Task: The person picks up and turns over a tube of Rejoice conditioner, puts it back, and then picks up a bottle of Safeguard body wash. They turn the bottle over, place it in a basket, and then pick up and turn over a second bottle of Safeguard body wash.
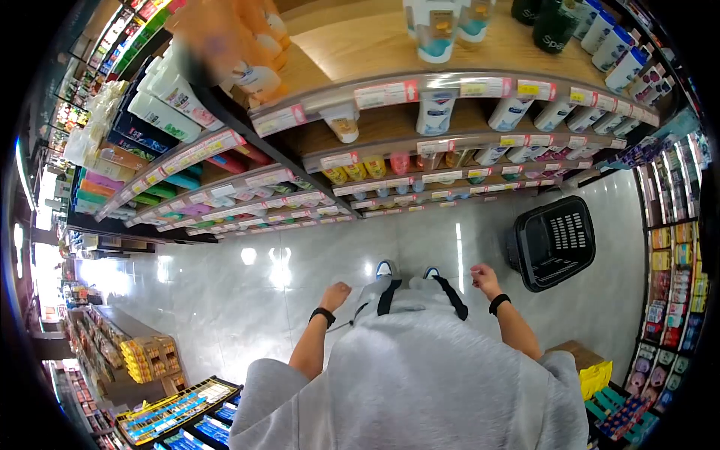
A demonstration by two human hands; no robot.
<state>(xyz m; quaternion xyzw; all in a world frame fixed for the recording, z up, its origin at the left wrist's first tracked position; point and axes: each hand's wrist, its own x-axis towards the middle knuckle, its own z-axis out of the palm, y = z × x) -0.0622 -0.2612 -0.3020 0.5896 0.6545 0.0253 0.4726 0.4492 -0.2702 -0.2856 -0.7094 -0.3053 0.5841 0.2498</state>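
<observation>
My left hand [335, 295] hangs beside my body above the floor, fingers curled in and nothing showing in them. On the other side, my right hand [486, 279] is also loosely closed, with no object visible in it. It is nearest to a black shopping basket [556, 244] on the floor to the right, and does not touch it. Both wrists wear dark bands. Ahead is a wooden store shelf [352, 37] carrying a clear tube with a teal base [437, 34], a white bottle [435, 112] and a white-and-tan tube [342, 122].
Shelves of bottles [169, 105] line the left front. A rack of packaged goods [671, 277] runs along the right edge. Behind me stand displays with blue packs [187, 439] and a yellow bag [596, 379]. A stand with yellow items [150, 358] is at left. Shiny grey tiles [217, 300] form the floor.
</observation>
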